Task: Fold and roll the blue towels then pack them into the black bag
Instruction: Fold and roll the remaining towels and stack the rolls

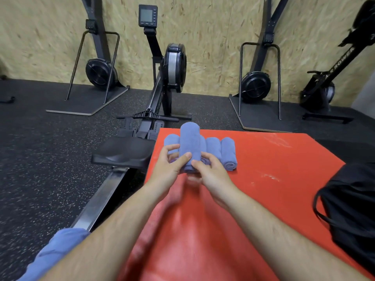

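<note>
The red counter [274, 159] carries a row of rolled blue towels [228, 153] near its far edge, lying side by side and touching. A black bag [351, 209] sits at its right edge. White scuffs [272, 176] mark the surface.

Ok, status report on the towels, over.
Left hand, right hand grip one rolled towel. Other rolls in row on red mat. Black bag at right, nothing between.

Five rolled blue towels [228, 153], one loose blue towel [58, 248], one black bag [353, 209], one red mat [274, 159], two ski machines [256, 86], two rowing machines [175, 65].
</note>
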Action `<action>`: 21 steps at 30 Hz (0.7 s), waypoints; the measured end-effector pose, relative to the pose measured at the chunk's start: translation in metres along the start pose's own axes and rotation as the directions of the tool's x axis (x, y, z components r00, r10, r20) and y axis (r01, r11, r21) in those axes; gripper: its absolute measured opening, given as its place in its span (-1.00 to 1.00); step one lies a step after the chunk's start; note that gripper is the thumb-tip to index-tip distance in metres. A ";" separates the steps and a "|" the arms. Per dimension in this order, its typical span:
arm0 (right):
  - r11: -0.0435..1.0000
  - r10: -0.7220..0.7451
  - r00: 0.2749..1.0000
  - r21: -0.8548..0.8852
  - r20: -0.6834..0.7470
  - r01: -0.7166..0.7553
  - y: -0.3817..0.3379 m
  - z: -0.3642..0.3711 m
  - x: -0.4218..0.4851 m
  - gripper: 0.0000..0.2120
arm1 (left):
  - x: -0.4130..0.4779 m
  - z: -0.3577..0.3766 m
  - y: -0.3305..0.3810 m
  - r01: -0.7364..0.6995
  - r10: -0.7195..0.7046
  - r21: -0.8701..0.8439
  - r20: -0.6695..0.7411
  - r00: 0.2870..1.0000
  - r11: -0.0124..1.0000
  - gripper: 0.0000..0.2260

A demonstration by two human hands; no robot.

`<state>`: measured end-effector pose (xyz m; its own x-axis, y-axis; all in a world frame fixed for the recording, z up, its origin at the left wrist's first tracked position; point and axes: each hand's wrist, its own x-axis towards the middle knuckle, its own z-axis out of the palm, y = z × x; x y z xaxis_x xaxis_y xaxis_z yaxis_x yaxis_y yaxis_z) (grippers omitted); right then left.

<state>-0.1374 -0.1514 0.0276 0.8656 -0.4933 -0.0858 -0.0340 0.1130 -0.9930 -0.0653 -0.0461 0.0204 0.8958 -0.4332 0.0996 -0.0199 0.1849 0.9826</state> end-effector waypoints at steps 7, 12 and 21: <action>0.993 0.060 0.987 -0.094 -0.152 -0.075 0.004 0.024 0.085 -0.67 | 0.051 -0.021 -0.021 -0.069 0.074 0.288 -0.007 0.997 0.955 -0.74; 0.974 0.064 0.979 -0.202 -0.194 -0.104 0.012 0.042 0.127 -0.70 | 0.080 -0.036 -0.037 -0.014 0.003 0.385 0.028 1.000 0.923 -0.67; 0.682 0.019 0.995 -0.726 -0.098 -0.085 0.029 0.048 0.156 -0.68 | 0.105 -0.047 -0.068 0.074 -0.127 0.504 0.072 0.989 0.861 -0.55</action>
<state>0.0204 -0.1841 -0.0106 0.8117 -0.5732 -0.1126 -0.4595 -0.5075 -0.7289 0.0509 -0.0623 -0.0429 0.8569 -0.5152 -0.0153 -0.1742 -0.3176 0.9321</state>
